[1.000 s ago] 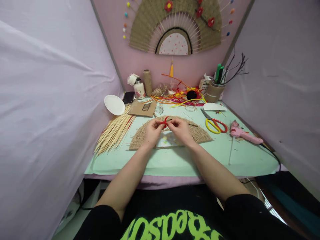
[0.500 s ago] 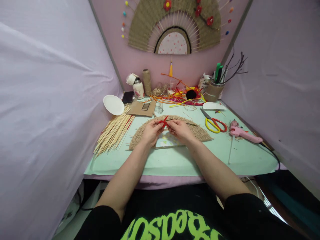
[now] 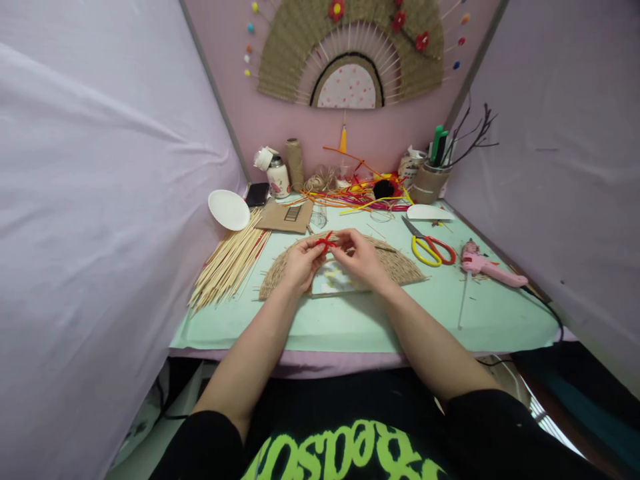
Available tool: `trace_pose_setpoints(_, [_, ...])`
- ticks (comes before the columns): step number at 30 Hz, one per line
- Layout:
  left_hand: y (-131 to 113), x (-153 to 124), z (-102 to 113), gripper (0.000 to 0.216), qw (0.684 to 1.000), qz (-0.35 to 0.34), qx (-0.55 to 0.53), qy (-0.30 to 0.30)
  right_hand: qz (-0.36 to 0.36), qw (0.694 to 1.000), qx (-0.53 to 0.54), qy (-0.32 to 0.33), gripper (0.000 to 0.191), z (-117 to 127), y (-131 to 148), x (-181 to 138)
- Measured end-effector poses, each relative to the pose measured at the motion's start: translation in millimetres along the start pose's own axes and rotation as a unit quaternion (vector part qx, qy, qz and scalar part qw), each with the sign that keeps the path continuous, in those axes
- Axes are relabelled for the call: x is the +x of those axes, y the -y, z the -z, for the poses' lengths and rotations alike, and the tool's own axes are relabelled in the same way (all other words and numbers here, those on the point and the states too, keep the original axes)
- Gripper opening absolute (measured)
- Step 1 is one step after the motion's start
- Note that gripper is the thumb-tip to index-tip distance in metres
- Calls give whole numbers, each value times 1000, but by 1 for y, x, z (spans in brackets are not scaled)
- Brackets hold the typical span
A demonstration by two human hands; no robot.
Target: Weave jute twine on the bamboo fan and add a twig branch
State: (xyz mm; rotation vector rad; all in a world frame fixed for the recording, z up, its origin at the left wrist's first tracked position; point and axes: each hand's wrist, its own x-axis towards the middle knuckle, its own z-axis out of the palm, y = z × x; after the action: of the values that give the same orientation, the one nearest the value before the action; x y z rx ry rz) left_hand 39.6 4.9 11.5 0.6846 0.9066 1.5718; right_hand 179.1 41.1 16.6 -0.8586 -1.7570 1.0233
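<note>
My left hand (image 3: 303,264) pinches a small red pipe cleaner shape (image 3: 327,243), bent into several loops or arms, between thumb and fingertips. From the other side, my right hand (image 3: 362,259) has its thumb and curled fingers at the shape's right edge; the exact grip there is partly hidden. Both hands are raised above a woven fan (image 3: 280,272) of brown cord, which lies flat on the table. Below the hands, the fan's pale panel (image 3: 333,281) with yellow-green spots shows in part.
Left lie thin wooden sticks (image 3: 227,263), a white plate (image 3: 229,209) and a cardboard piece (image 3: 285,217). Coloured pipe cleaners (image 3: 360,197) are heaped at the back. Scissors (image 3: 431,245) and a pink glue gun (image 3: 493,268) with a cord lie right. Cloth walls (image 3: 120,167) flank the table.
My right hand's fingers have lifted and curled higher over the red pipe cleaner shape, with the thumb beneath. The left hand keeps its hold almost unmoved.
</note>
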Motion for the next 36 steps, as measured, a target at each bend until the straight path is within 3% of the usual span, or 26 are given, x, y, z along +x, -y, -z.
trace_pose_setpoints(2, [-1,0,0,22,1000,4,-13,-2,130,983,-131,-6,28,1,1,-3])
trace_pose_setpoints(4, [-1,0,0,21,1000,7,-16,-2,199,959,-202,0,22,3,2,-4])
trace_pose_setpoints(7, [0,1,1,21,1000,10,-7,1,222,944,-246,-11,17,4,3,-5])
trace_pose_setpoints(10, [2,2,2,21,1000,6,6,1,194,950,-245,-18,19,3,3,-5])
trace_pose_setpoints(13, [3,3,2,23,1000,-8,17,0,113,978,-169,-38,17,0,2,-4])
trace_pose_setpoints(16, [5,3,1,24,999,-20,31,-3,-57,998,12,-36,18,-5,0,-2])
trace_pose_setpoints(18, [6,3,1,24,999,-28,46,-2,-182,968,172,-3,18,-7,0,1])
trace_pose_setpoints(20, [7,3,1,24,998,-38,58,3,-267,916,297,23,15,-7,1,4])
trace_pose_setpoints(24, [10,5,3,22,994,-61,85,6,-346,848,401,39,9,-4,4,8])
trace_pose_setpoints(27, [13,7,6,21,990,-92,110,9,-392,794,457,85,11,-1,6,10])
trace_pose_setpoints(29, [15,8,7,21,988,-104,117,7,-403,780,465,111,13,-1,6,10])
trace_pose_setpoints(31, [15,8,7,21,988,-104,115,2,-386,806,434,112,14,-2,6,8])
trace_pose_setpoints(33, [14,7,6,21,989,-97,109,-5,-339,867,355,82,16,-4,5,6])
trace_pose_setpoints(36, [10,5,3,21,991,-83,98,-23,-199,965,172,1,22,-4,4,2])
